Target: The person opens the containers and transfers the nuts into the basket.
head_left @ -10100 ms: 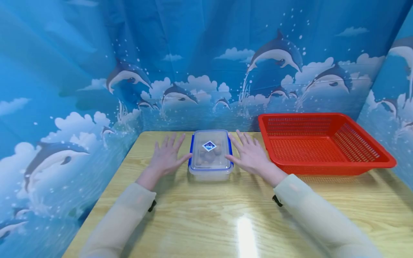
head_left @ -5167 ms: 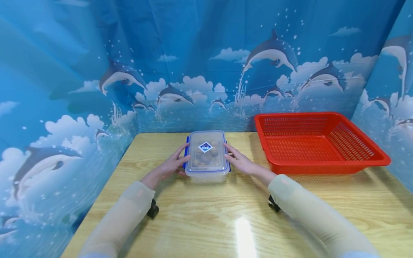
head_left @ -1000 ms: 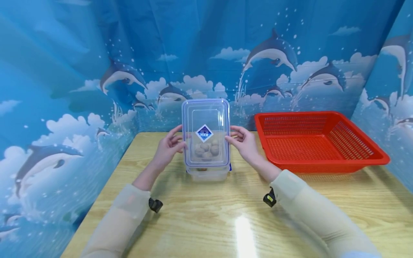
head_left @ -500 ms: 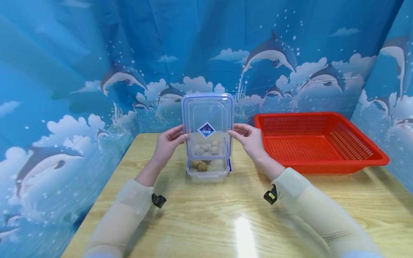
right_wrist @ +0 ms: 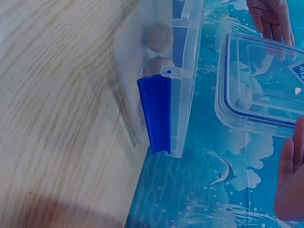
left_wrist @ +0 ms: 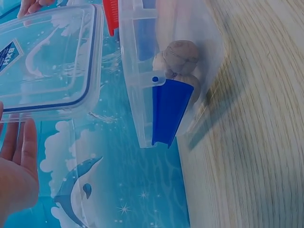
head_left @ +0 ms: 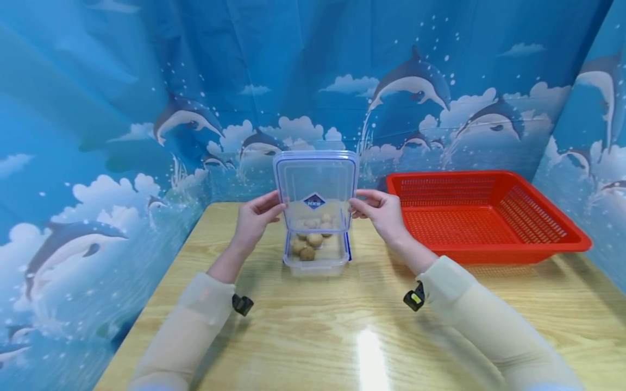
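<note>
A clear plastic lid (head_left: 318, 176) with a blue seal and a diamond sticker is held raised and tilted above its container. My left hand (head_left: 255, 220) pinches its left edge, and my right hand (head_left: 383, 214) pinches the right edge. Below sits the clear food container (head_left: 318, 266) on the table, holding several round brown walnut-like balls (head_left: 307, 253). Part of its contents shows only through the lid. In both wrist views a blue side clip (left_wrist: 171, 111) hangs down unlatched on the container, and the lid is apart from the rim.
A red plastic basket (head_left: 469, 225) with slotted walls stands to the right on the wooden table (head_left: 313, 331). Behind and at the sides hangs a blue dolphin-print curtain (head_left: 313, 81), close to the table's far edge.
Earlier the lid lay on the container. Both hands have lifted it clear, and over the last second it has tilted further, uncovering more of the brown balls at the front.
</note>
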Tool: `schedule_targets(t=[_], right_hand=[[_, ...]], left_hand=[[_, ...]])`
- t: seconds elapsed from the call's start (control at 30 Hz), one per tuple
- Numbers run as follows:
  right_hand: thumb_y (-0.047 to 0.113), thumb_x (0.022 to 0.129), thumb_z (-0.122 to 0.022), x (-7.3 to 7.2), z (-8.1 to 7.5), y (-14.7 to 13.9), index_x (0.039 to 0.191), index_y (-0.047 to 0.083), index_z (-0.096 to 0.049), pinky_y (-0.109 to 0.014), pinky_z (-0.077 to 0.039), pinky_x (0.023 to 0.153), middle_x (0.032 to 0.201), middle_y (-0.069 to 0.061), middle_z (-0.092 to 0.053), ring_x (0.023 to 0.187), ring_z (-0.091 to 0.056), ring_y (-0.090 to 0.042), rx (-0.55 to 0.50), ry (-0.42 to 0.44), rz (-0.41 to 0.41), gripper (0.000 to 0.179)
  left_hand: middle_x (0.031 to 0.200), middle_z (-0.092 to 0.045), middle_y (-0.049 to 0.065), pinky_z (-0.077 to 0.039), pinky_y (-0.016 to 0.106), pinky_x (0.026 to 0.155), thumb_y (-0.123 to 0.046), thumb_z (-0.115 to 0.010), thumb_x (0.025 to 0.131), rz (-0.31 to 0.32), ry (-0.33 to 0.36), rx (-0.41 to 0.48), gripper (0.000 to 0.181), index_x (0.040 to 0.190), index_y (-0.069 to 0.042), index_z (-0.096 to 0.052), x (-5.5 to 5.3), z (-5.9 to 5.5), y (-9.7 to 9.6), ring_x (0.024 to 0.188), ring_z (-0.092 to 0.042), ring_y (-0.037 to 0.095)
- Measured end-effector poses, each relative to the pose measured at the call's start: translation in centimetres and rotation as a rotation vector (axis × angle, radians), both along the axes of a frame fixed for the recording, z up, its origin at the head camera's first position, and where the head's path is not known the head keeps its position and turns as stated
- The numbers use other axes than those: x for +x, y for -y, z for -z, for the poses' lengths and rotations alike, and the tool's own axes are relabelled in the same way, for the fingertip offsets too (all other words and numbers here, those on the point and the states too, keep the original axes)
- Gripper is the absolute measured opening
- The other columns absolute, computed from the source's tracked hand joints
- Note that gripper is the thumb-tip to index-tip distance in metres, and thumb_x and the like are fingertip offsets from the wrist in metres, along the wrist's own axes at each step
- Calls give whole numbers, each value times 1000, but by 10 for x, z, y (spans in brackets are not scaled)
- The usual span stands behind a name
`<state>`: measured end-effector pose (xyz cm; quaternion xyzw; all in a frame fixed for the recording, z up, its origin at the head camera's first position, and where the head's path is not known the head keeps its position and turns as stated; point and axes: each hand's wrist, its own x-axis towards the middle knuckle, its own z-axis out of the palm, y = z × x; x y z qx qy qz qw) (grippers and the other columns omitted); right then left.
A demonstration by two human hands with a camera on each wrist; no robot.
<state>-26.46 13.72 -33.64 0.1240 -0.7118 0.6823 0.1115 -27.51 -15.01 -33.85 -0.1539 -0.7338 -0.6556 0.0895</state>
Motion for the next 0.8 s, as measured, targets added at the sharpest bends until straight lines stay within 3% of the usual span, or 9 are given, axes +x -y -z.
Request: schedule_targets(t=[0.2,0.37,0.57,0.8], right_hand=[[14,93,-67,1,3,-2,121,-5,-64,-30,-57,73,83,3,-74,74,-70,-11,27,43,-31,34],[15,96,-64,1,3,-4,128,-4,-60,-28,-57,74,92,-3,-74,82,-71,-10,31,32,-93,37],[20,101,-55,3,6,-6,133,-4,-55,-30,-56,78,103,-8,-73,92,-70,-13,22,28,-174,40],[20,104,-48,2,12,-8,132,-8,-55,-32,-57,76,120,-25,-62,90,-70,-15,1,22,-162,40]], left_hand=[[115,-67,17,-57,33,76,-7,-70,89,-37,-88,-12,33,120,2,-65,1,2,0,95,-65,11],[103,-64,10,-57,29,73,2,-71,85,-68,-167,-16,27,110,11,-66,0,5,0,90,-61,9],[93,-69,10,-58,28,66,0,-68,89,-32,-141,3,24,110,10,-67,1,8,2,81,-66,9],[109,-69,19,-59,34,66,0,-64,92,38,-113,-9,31,123,5,-63,4,10,4,86,-69,10]])
